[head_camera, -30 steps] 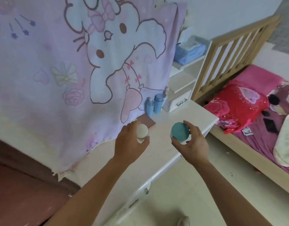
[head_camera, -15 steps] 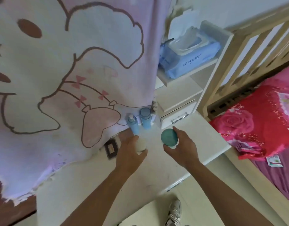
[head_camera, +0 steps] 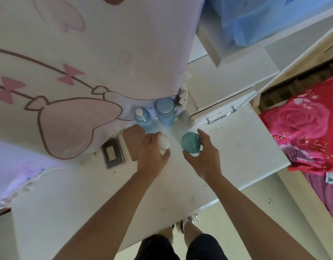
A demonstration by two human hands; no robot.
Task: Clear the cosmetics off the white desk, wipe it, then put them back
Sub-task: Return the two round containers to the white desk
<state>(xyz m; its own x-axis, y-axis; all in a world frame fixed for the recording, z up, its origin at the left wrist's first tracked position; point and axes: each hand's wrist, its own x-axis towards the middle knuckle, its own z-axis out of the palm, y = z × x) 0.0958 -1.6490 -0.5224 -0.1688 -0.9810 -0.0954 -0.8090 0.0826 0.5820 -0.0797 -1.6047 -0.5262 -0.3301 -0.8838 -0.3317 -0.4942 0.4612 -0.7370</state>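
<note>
Gripping white bottle [head_camera: 164, 143] in left hand [head_camera: 152, 156], teal jar [head_camera: 190, 142] in right hand [head_camera: 205, 156], both low at white surface [head_camera: 237, 147], near blue pump bottle [head_camera: 143, 119] and blue flask [head_camera: 164, 113] standing at rear; probably put-back stage, these two placements pending.

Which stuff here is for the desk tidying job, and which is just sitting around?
For the job:
white desk; white bottle in the left hand; teal jar in the right hand; blue pump bottle; blue capped bottle.

Just lying about:
cartoon cloth; blue pack on the shelf; red rose bedding; small drawer.
</note>
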